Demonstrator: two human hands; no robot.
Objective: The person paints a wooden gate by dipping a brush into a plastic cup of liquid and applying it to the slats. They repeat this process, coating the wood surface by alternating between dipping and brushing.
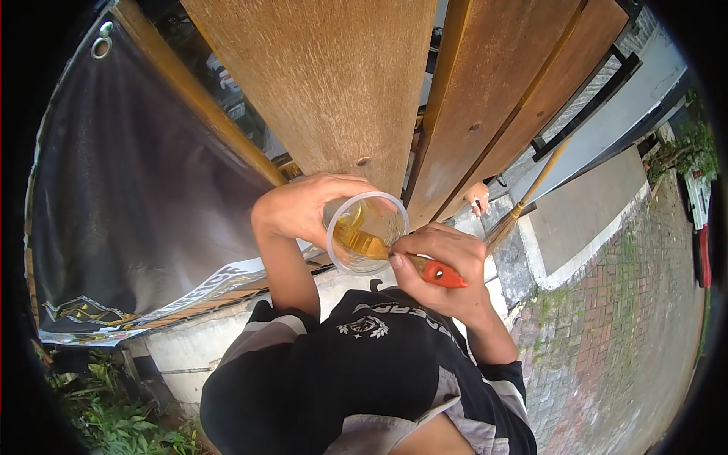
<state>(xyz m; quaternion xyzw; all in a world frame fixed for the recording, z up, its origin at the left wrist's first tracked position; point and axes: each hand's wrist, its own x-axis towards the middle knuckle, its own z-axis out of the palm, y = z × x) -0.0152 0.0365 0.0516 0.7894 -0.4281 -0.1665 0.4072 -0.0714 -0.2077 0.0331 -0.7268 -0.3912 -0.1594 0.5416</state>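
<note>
My left hand [297, 208] is wrapped round a clear plastic cup [388, 221], tilted so that its open mouth faces me. A yellowish liquid lies inside the cup. A paintbrush [442, 274] with an orange-red handle end is pinched in my right hand [462, 252], close by the cup's right rim. Its bristle end reaches into the cup and is coated amber. Just above both hands is the lower end of a wide brown wooden plank [318, 83], its grain showing pale in streaks.
More brown planks [497, 83] stand to the right, with gaps between them. A dark banner [144, 174] hangs on the left. A broom [542, 178] leans at the right above brick paving [591, 341]. Green plants [129, 413] grow at lower left.
</note>
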